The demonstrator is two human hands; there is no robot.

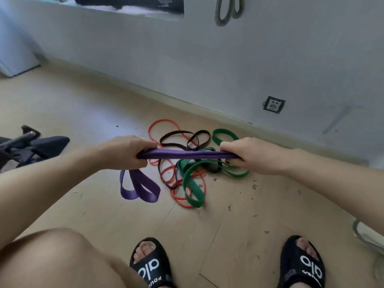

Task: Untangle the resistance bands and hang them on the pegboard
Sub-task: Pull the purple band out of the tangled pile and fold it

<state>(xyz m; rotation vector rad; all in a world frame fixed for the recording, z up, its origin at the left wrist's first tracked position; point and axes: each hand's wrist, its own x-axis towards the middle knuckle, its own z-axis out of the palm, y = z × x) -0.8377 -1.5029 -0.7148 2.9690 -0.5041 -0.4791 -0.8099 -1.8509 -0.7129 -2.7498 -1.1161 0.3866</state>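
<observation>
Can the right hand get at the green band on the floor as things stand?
Probably not yet: the right hand grips the purple band, as does the left hand. The green band lies just below, tangled with others.

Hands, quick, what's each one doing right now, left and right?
Left hand: closed, gripping one end of the stretched purple band.
Right hand: closed, gripping the other end of the purple band.

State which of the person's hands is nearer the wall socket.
Right. The right hand grips the purple band just below-left of the wall socket; the left hand grips its far end.
</observation>
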